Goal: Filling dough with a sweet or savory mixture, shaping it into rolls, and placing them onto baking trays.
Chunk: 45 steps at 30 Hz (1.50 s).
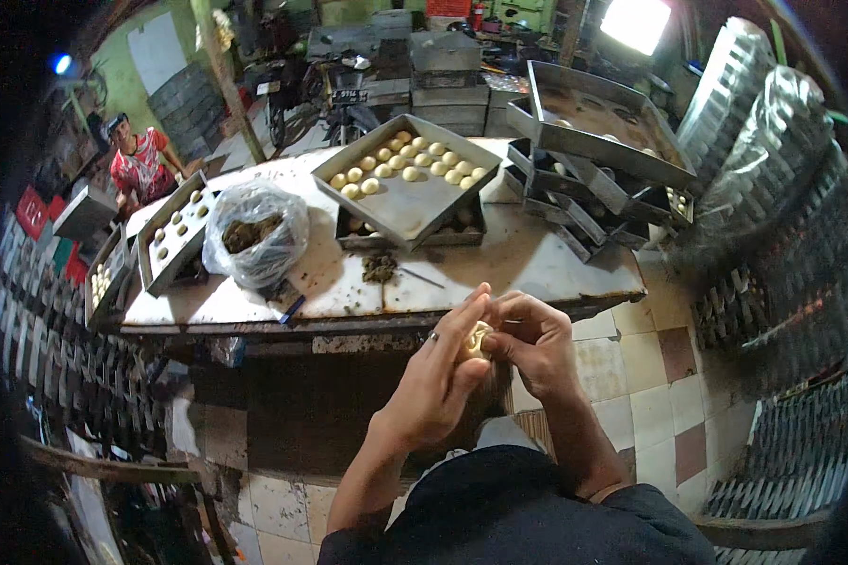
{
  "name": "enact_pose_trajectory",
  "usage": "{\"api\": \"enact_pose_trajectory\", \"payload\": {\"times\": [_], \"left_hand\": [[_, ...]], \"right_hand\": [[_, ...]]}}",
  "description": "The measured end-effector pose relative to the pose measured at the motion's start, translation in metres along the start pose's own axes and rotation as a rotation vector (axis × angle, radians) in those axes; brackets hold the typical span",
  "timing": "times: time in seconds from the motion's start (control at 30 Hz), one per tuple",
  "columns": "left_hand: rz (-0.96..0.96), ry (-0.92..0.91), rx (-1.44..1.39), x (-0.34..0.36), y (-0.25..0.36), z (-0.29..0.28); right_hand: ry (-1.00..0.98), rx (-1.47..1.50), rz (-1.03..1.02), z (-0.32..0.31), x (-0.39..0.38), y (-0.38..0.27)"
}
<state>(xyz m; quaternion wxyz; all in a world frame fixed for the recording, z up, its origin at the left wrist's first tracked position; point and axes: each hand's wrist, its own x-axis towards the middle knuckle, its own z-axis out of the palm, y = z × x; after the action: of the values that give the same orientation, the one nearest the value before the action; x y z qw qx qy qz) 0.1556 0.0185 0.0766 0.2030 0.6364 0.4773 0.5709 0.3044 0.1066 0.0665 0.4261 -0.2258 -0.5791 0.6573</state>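
A small pale ball of dough (478,341) with a creased, gathered top sits between my two hands, held in front of the table's near edge. My left hand (440,363), with a ring on one finger, cups the dough from the left side. The thumb and fingers of my right hand (535,347) pinch the folds on its right. Beyond them on the tabletop lies a dark crumbly clump of filling (379,268), with a thin stick-like tool (422,278) beside it. A clear plastic bag (287,247) holding more dark filling (250,234) stands to the left.
A metal tray (413,231) of round dough balls rests on another tray mid-table (537,268). More trays stack at the right (598,122), with another tray (151,268) at the left. A blue-handled item (293,309) lies near the front edge. A person in red (141,165) is at the far left.
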Motion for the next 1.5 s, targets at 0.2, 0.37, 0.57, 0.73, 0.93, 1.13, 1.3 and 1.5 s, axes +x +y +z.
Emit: {"api": "enact_pose_trajectory", "payload": {"times": [0.2, 0.37, 0.57, 0.73, 0.93, 1.13, 1.3, 1.5], "left_hand": [[-0.199, 0.145, -0.247, 0.06, -0.046, 0.086], [-0.158, -0.325, 0.009, 0.109, -0.049, 0.149], [-0.426, -0.498, -0.216, 0.172, -0.045, 0.177], [0.202, -0.256, 0.305, 0.211, -0.082, 0.181], [0.038, -0.225, 0.069, 0.243, -0.122, 0.138], [-0.206, -0.407, 0.002, 0.283, -0.253, 0.011], [-0.461, -0.09, 0.644, 0.306, -0.449, -0.024], [-0.386, -0.191, 1.035, 0.318, -0.511, -0.039]], "right_hand": [[0.073, -0.504, -0.327, -0.076, 0.011, -0.025], [0.157, -0.256, -0.027, -0.177, 0.029, -0.016], [-0.059, -0.107, -0.236, -0.243, 0.074, -0.016], [0.121, 0.336, -0.021, -0.223, 0.117, 0.006], [0.176, 0.363, 0.076, -0.178, 0.159, 0.024], [0.182, -0.679, -0.456, -0.189, 0.291, -0.048], [0.299, -1.689, -0.672, -0.269, 0.435, -0.059], [0.257, -1.52, -0.441, -0.185, 0.427, -0.062]]}}
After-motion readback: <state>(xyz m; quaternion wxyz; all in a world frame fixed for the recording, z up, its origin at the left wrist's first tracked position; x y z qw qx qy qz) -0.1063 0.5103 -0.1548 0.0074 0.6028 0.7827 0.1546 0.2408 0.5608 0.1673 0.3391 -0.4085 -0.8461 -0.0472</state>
